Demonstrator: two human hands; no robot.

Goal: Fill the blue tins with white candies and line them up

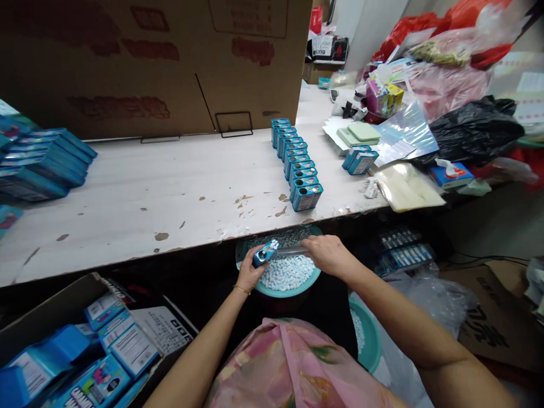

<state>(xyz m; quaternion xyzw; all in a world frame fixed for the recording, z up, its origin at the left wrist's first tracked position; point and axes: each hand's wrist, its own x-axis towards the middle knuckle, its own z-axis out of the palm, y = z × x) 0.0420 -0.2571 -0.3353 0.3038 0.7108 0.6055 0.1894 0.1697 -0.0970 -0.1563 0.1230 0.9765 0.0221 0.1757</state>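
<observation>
My left hand (249,273) is closed around a small blue candy box (264,254), tilted over a basin. Small white candies sit at the box's open end. My right hand (329,255) grips one end of a narrow clear scoop (291,250); its other end reaches the box opening. Below both hands is a green basin (284,293) full of small white and pale blue candies (291,273). On the table edge above stands a row of several blue candy boxes (306,198), some with round dark holes on top.
A large cardboard box (170,68) stands at the back of the white table (191,187). Blue boxes (46,158) are stacked at left. An open carton (96,283) of blue packs is lower left. Bags (471,127) clutter the right; a second green basin (372,334) is below.
</observation>
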